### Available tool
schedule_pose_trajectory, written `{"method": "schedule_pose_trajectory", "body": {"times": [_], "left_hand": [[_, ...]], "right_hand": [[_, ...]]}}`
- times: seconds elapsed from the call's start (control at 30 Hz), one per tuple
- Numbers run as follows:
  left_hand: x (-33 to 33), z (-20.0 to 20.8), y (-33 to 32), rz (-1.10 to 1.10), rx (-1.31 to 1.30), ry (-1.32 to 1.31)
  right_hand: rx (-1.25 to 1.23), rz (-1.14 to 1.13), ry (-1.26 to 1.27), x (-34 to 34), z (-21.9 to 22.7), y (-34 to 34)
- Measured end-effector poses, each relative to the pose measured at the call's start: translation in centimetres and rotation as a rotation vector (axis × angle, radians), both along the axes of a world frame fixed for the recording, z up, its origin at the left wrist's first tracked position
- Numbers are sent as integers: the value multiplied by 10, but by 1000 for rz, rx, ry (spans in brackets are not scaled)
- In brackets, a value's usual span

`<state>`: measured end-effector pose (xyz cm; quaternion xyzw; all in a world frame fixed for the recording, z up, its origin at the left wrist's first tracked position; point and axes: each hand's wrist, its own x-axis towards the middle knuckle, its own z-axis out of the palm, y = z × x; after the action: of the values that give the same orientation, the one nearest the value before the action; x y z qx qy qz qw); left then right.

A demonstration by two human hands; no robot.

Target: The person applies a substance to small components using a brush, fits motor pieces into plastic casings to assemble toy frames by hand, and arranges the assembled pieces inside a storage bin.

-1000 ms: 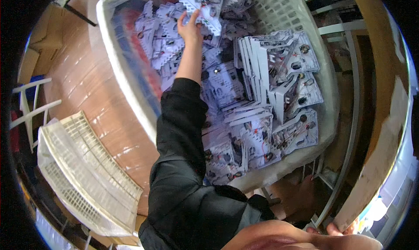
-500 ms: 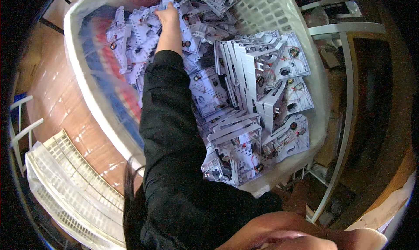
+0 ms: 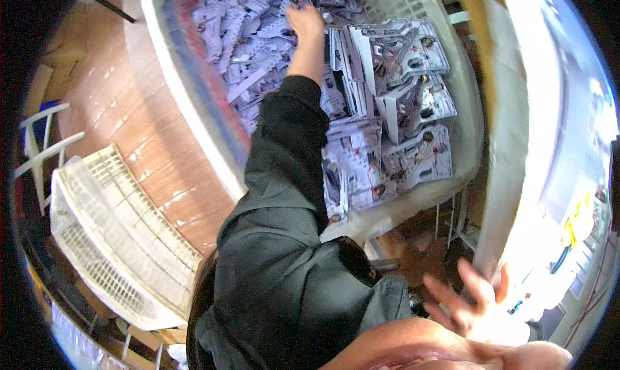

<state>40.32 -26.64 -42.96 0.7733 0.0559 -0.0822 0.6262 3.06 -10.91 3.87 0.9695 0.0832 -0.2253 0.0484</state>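
My left hand [image 3: 306, 22] reaches deep into a big white plastic basket [image 3: 188, 108]. Its fingers close on a white plastic casing [image 3: 296, 0] with a small round dark part, at the far end of a loose heap. Around it lie many similar white casings [image 3: 258, 47] with toothed edges and wires. Right of my forearm, casings stand in tight rows, and some casings [image 3: 416, 154] lean flat side up with red wires and round parts showing. My right hand [image 3: 462, 299] is at the lower right, fingers spread, beside the edge of a white table [image 3: 507, 176].
A second, pale lattice basket [image 3: 123, 234] wrapped in clear film stands on the brown floor [image 3: 174, 176] at the left. White metal rails [image 3: 48, 144] stick out farther left. Yellow and blue small items [image 3: 568, 234] lie on the bright tabletop.
The view has swung, so the basket sits higher and the white table has come in at the right. My right hand has come into view. My left hand stays within the heap.
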Motion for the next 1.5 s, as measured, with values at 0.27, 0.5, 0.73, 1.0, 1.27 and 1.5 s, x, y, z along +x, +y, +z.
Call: {"method": "schedule_pose_trajectory", "body": {"times": [0.27,0.5,0.73,1.0,1.27,1.5], "left_hand": [[-91,-30,179,285,-349,291],[-133,118,255,250,-291,264],[-142,274,240,-24,-554,-88],[-189,358,162,-608,-40,-859],[-178,350,120,-762,238,-799],[-218,378,156,-821,42,-754]], "right_hand": [[318,-306,-327,2,-11,4],[368,-87,-926,-18,-64,-30],[330,99,-1142,-41,-69,-17],[543,-609,-1140,-72,-116,-59],[62,-551,-1643,-28,-172,-214],[1378,-1238,-859,22,-154,-307]]}}
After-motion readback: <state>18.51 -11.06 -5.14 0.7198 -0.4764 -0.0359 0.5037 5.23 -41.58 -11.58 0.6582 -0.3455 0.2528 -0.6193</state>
